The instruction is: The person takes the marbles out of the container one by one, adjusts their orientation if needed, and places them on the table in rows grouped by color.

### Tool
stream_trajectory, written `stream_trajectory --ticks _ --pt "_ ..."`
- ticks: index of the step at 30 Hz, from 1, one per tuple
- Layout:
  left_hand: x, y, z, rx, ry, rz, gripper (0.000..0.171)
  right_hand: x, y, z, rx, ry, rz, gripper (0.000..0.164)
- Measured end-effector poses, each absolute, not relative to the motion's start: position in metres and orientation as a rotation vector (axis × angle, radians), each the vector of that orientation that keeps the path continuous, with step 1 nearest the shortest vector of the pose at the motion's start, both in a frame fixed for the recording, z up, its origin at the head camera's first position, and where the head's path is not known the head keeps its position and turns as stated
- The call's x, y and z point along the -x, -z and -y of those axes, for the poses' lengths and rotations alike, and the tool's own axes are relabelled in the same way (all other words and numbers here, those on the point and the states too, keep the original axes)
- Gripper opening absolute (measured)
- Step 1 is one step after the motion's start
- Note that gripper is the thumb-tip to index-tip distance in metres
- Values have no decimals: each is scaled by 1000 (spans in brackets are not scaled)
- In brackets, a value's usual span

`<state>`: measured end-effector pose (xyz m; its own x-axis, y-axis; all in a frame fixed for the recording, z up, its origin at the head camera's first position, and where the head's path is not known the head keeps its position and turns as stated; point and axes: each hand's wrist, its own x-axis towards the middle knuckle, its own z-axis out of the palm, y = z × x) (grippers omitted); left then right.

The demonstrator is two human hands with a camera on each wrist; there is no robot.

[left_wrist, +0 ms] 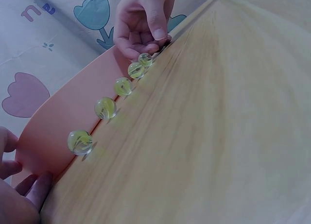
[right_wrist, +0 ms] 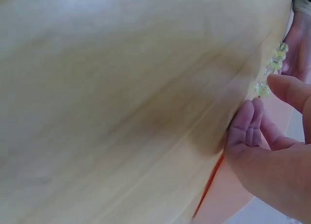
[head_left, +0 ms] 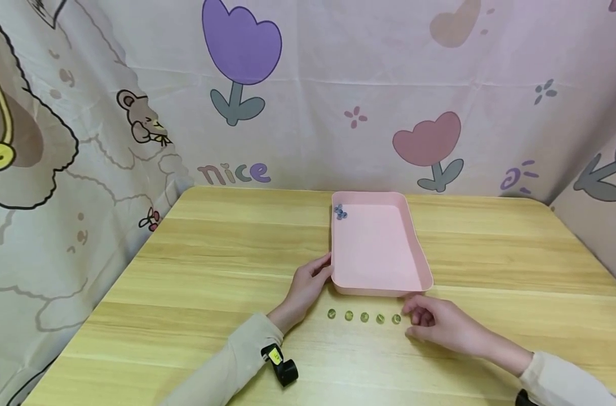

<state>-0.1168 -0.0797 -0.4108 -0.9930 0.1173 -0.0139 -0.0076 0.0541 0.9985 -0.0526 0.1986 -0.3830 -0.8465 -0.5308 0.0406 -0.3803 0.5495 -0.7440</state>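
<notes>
Lowest in the head view, a black wrist device [head_left: 286, 370] sits on the left sleeve [head_left: 247, 341] over the wooden table [head_left: 373, 378]. Right of centre, the person's right hand [head_left: 434, 321] hovers just beside the end of a row of five yellow-green marbles [head_left: 364, 317] — fingers loosely curled, thumb apart, with nothing visible between them. The left hand [head_left: 306, 288], fingers extended, touches the left side of the pink tray [head_left: 381, 248] near its lower-left corner, seemingly steadying it. Farther up, small blue pieces [head_left: 340, 212] lie in the tray's upper-left corner, before the printed cloth [head_left: 308, 113].

The step looks like tending the row's right end; the next move seems to call for a light touch — marbles roll easily.
</notes>
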Motion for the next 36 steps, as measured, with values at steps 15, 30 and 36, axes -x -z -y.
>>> stream_trajectory --ticks 15,30,36 --pt "117 416 81 -113 -2095 -2231 39 50 362 -199 872 1099 -2797 21" --pt "118 415 79 -134 -2064 -2259 40 71 322 -193 805 1077 -2921 17" --pt "117 416 80 -129 -2066 -2261 40 90 310 -186 716 1070 -2912 18"
